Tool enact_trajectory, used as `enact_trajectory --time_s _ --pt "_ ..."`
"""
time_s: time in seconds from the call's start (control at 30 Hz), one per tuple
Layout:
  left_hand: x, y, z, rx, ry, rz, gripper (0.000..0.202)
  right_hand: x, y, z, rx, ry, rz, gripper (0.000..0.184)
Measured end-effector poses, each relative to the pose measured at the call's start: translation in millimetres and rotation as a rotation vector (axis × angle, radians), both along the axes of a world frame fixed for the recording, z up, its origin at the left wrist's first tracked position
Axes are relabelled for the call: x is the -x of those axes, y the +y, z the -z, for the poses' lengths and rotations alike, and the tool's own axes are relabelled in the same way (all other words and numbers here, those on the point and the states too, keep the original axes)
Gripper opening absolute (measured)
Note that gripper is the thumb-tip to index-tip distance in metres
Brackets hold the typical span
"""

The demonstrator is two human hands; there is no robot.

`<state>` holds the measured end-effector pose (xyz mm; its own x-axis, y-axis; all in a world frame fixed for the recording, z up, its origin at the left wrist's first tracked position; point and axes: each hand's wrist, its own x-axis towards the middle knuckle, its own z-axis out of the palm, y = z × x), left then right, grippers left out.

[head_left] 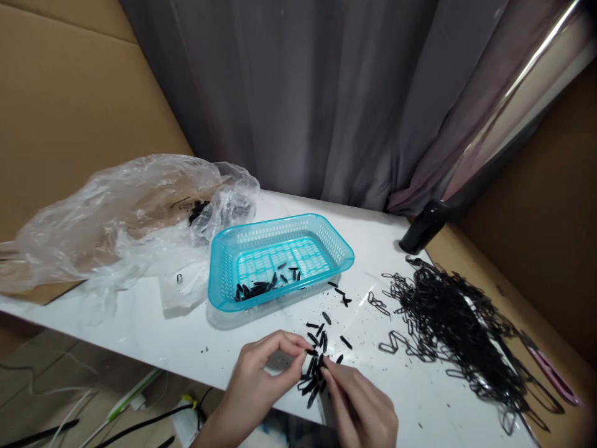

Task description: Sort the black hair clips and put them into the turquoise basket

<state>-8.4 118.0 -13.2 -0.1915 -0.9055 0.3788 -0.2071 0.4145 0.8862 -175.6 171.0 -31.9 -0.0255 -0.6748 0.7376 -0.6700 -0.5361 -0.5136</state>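
Observation:
My left hand [268, 367] pinches a small black strip [310, 352] between thumb and forefinger. My right hand [357, 398] is closed beside it, its fingertips at the edge of a little pile of black strips [313, 381]; anything held in them is too small or hidden to make out. More loose strips lie scattered just past both hands. Behind the hands stands a blue plastic basket [342, 252], with a number of the same black strips gathered along its near left side.
A big heap of black wire-like loops [452, 323] covers the right side of the white table [261, 389]. Near it are a black cylinder [422, 227] and a pink-handled tool [555, 376]. A crumpled clear plastic bag [125, 211] spreads over the left. Cardboard and a grey curtain [298, 93] stand behind.

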Motion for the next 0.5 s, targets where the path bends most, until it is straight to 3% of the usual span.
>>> enact_trajectory --time_s 0.23,0.5 --pt "-2.3 -0.9 -3.1 -0.018 0.02 0.044 0.012 -3.0 0.9 -2.2 -0.055 -0.033 0.023 0.017" --pt "3.6 3.7 4.7 -0.052 0.039 -0.03 0.012 -3.2 1.5 -2.8 -0.054 -0.048 0.029 0.017"
